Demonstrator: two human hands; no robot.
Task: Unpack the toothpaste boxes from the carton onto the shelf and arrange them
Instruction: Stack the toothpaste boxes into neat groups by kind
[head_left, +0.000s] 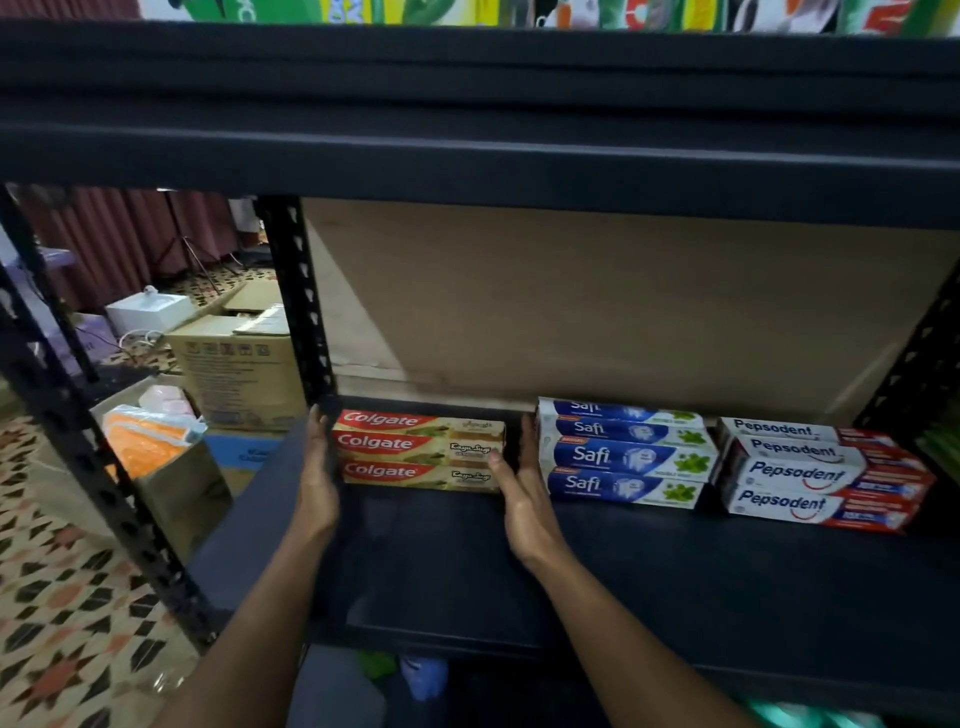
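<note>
A stack of 3 red-and-gold Colgate toothpaste boxes (421, 452) lies at the back left of a black metal shelf (623, 561). The left hand (317, 483) presses flat against the stack's left end. The right hand (524, 499) lies against its right end, thumb at the front corner. Each hand's grip is unclenched, fingers straight. Stacked blue-and-white Safi boxes (623, 457) and white-and-red Pepsodent boxes (821, 478) sit to the right.

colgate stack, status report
Left hand, right hand flat against Colgate stack ends. Stack on shelf, apart from Safi boxes. Nothing blocking.
</note>
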